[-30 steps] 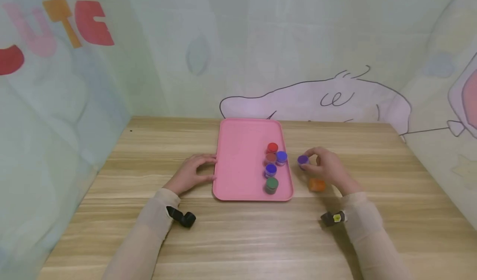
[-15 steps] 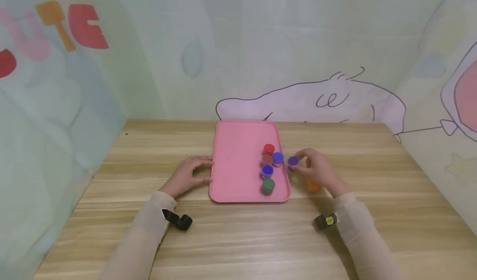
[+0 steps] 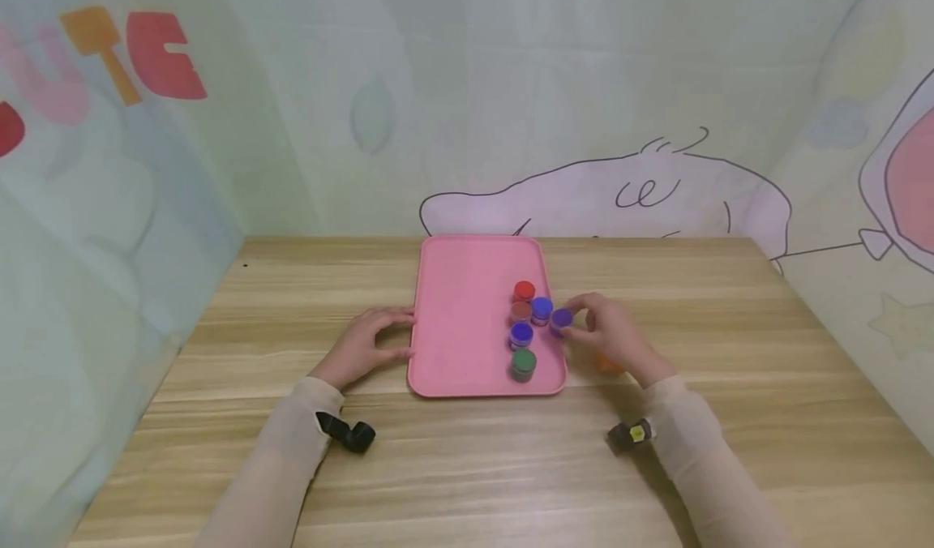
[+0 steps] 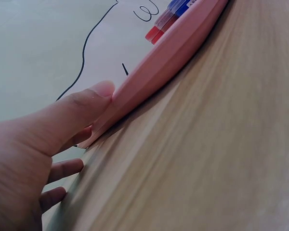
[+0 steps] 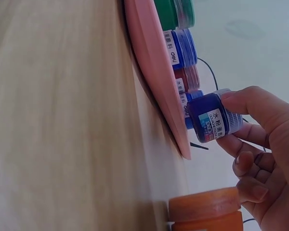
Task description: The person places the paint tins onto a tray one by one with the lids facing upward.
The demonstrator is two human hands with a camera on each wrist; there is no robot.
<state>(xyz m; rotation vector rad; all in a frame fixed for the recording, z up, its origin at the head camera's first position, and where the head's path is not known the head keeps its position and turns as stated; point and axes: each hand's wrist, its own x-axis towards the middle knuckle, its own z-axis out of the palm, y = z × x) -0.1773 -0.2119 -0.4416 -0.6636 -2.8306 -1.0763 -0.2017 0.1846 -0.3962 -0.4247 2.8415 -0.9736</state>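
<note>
Between thumb and fingers my right hand (image 3: 611, 336) pinches a purple gouache paint jar (image 5: 213, 118), held at the right rim of the pink tray (image 3: 467, 321). Beside it on the tray stand several more paint jars: a lighter blue one (image 3: 541, 310), a red one (image 3: 524, 291), a brown-red one (image 3: 521, 313), a dark blue one (image 3: 521, 336) and a green one (image 3: 523, 365). My left hand (image 3: 365, 344) touches the tray's left edge with thumb and fingertips, the fingers spread rather than gripping. Partly behind my right hand, an orange jar (image 5: 207, 211) lies on the table.
The tray rests on a wood-grain table (image 3: 467, 467). A printed cloth backdrop (image 3: 467, 110) rises behind the table and along its sides. Small black cameras sit on both wrists, the left camera (image 3: 353, 434) and the right camera (image 3: 629, 434).
My right hand has carried the purple jar leftward from the table to the tray's right rim. The left hand keeps its place at the tray's edge. The head view has shifted slightly.
</note>
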